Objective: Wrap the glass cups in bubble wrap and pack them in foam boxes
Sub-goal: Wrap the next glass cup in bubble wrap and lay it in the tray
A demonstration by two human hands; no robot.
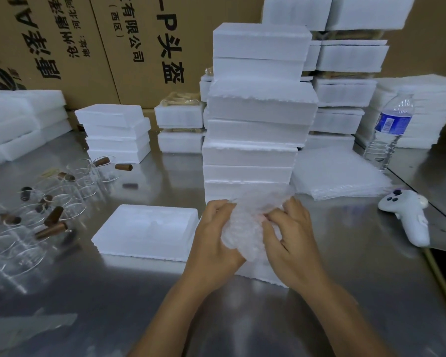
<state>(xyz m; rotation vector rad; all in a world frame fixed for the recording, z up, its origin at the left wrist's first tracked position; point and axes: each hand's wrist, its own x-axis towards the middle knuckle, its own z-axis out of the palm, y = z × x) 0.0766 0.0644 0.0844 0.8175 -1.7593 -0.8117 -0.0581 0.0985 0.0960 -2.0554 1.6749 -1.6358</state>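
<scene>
- Plastic bubble wrap (252,222) bunched into a bundle, gripped from both sides low over the table (345,292), just in front of the tall foam stack (258,119); contents hidden, so cannot tell whether a cup is inside.
- Left hand (216,235): fingers curled round the bundle's left side.
- Right hand (294,243): fingertips pinching the bundle's right edge, thumb close against it.
- Open foam box (144,230), hollow side up, flat on the table just left of the left hand; another foam piece (263,274) directly below the bundle, mostly covered.
- Glass cups (49,202) with brown handles clustered at far left.
- Wrap sheets (337,173) piled right of the stack; bottle (392,124) upright behind them; white controller (410,217) lying near the table's right edge.
- Printed cartons (113,47) along the back.
</scene>
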